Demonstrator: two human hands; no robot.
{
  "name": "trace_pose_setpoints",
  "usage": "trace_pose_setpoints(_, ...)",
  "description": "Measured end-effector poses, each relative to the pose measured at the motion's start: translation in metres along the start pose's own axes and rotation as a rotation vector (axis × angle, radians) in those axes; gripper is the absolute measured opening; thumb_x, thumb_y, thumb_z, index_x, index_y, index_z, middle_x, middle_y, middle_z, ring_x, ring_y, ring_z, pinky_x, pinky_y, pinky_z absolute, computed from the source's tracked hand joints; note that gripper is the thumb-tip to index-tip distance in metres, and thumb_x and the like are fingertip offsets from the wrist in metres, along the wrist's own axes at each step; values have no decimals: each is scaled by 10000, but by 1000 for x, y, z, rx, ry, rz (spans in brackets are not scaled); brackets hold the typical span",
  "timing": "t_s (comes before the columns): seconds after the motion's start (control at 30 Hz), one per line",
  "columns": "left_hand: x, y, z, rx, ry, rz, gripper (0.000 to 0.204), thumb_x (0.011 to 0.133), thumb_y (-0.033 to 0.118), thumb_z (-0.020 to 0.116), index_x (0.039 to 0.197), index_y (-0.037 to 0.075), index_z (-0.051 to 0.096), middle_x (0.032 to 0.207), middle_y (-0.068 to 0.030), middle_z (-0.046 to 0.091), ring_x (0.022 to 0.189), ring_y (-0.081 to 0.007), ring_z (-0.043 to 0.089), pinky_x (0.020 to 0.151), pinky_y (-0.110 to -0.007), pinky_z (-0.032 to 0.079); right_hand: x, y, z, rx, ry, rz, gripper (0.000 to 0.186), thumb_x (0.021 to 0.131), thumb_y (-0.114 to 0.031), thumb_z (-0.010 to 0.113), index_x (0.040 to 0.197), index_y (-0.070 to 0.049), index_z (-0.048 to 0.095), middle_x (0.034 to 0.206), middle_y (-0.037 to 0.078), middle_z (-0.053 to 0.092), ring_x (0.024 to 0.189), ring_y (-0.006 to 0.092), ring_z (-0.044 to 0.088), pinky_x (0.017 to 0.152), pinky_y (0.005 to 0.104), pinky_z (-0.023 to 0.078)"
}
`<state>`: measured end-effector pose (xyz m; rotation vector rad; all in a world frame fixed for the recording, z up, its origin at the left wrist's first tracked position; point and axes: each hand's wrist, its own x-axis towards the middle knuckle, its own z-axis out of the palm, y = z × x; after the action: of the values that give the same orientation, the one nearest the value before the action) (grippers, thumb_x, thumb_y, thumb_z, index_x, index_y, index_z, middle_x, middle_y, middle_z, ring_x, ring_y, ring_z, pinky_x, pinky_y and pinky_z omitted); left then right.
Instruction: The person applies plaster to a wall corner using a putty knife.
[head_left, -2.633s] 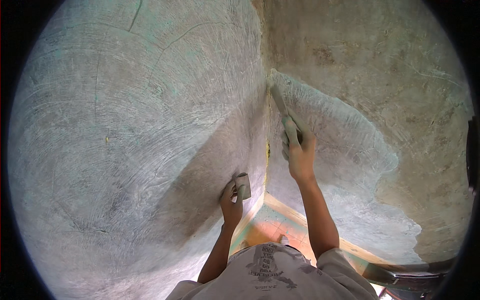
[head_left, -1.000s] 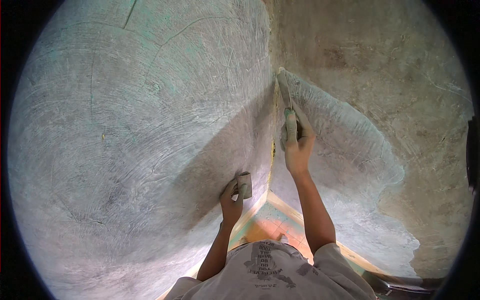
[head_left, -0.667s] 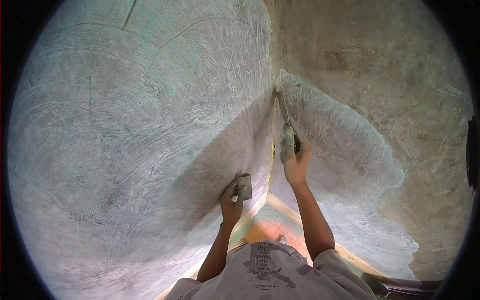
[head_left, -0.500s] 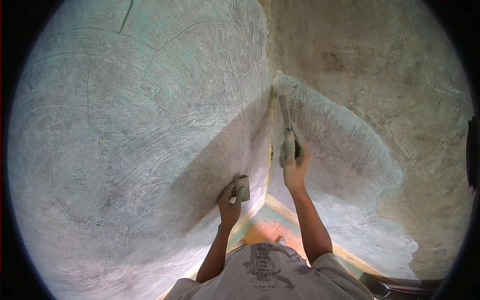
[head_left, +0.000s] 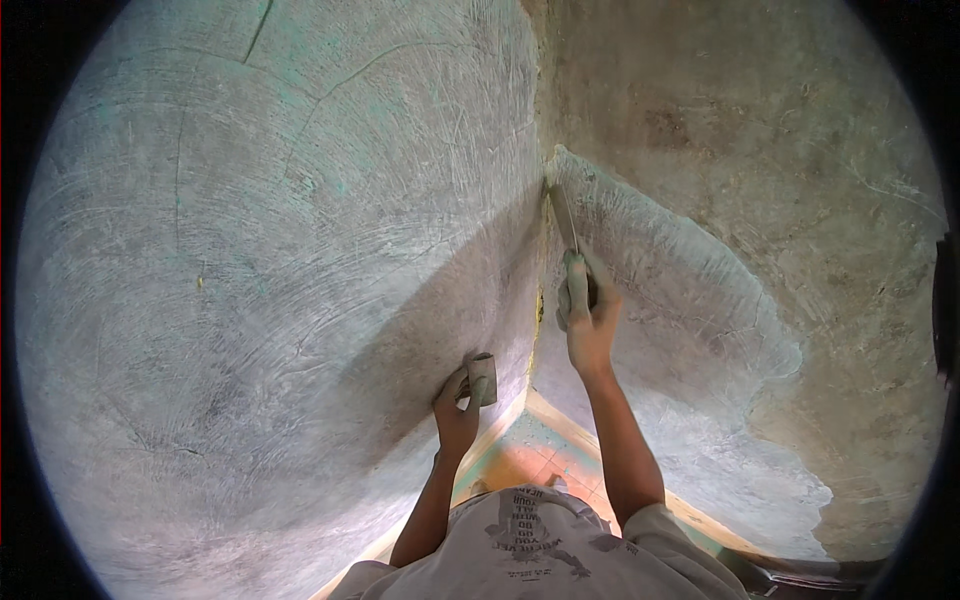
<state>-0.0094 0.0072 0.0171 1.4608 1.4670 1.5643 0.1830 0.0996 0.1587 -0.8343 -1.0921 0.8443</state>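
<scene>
Near upper centre, a scraper [head_left: 564,217] sits at the wall corner [head_left: 541,260], right hand [head_left: 590,315] closed round it; lower centre, left hand [head_left: 457,415] pinches a curled grey piece [head_left: 488,371]; left wall [head_left: 250,200] looks scraped, upper-right brown coating [head_left: 760,90] apparently remaining

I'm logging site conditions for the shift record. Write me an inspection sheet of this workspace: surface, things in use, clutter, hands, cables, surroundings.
Surface: left wall scratched grey with green traces and cracks; right wall brown, with a paler patch beside the yellow-streaked corner.
Things in use: scraper, blade tip at the corner, contact unclear; small grey-brown curved piece.
Clutter: dark item at the right edge, cut off, unidentifiable.
Hands: right hand grips the scraper; left hand holds the curved piece.
Cables: nothing seen.
Surroundings: tiled floor below; shadow across the left wall.
</scene>
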Motion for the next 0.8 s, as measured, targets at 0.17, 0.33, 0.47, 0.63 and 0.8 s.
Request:
trace_pose_setpoints(0.17, -2, -1, -3, 19, -11, -30, 300, 976, 101, 721, 1245, -24, 677, 1072, -132, 752, 958, -188, 722, 857, -332, 572, 5, 1, 2, -66, -21, -55, 412, 1090, -279, 577, 1435, -54, 594, 690, -79, 446, 554, 15, 342, 455, 224, 260)
trace_pose_setpoints(0.33, -1, 2, 1, -12, -6, -11, 303, 974, 95, 721, 1246, -30, 672, 1077, -137, 752, 971, -185, 724, 851, -324, 585, 6, -3, 2, -49, -7, -24, 413, 1088, -278, 583, 1438, -61, 594, 677, -82, 435, 549, 12, 337, 455, 224, 256)
trace_pose_setpoints(0.47, -1, -5, -1, -62, 1, -16, 297, 974, 91, 718, 1241, -32, 674, 1080, -138, 751, 962, -185, 723, 841, -330, 584, 7, -17, 3, -2, -46, 89, 415, 1073, -271, 599, 1413, -35, 624, 882, -32, 608, 673, 25, 457, 591, 214, 381)
trace_pose_setpoints(0.63, -1, -1, 2, 8, -26, -2, 294, 981, 103, 713, 1243, -26, 675, 1077, -123, 749, 943, -182, 714, 841, -330, 570, -1, 9, -9, -55, -11, -25, 400, 1095, -260, 561, 1434, -50, 592, 674, -84, 416, 540, 13, 334, 453, 219, 251)
trace_pose_setpoints(0.8, -3, -9, 0, -22, -4, -6, 299, 981, 111, 716, 1247, -20, 676, 1069, -116, 748, 949, -170, 706, 849, -322, 561, 9, -12, 0, -114, -51, 13, 413, 1076, -247, 588, 1416, -14, 611, 863, -37, 588, 697, 44, 453, 615, 221, 380)
